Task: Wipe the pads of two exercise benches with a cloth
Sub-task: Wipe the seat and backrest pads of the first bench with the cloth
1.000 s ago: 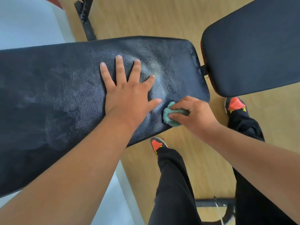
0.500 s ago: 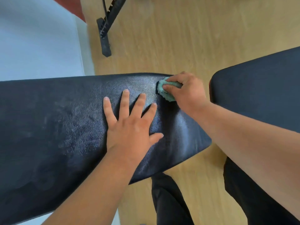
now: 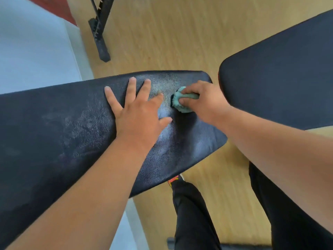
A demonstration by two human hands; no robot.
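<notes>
Long pad (image 3: 72, 134) is lying with its long axis running 8 to 2 o'clock, rounded end pointing toward 3, near the second pad (image 3: 281, 83), a narrow gap between them. Left hand (image 3: 138, 112) is resting flat on the long pad, fingers spread straight toward 12. Right hand (image 3: 203, 101) is pinching a bunched teal cloth (image 3: 182, 103), fingers curled round it, pressing it on the pad near the rounded end. Second pad is slanting up toward 1. Floor (image 3: 162, 33) is wood.
</notes>
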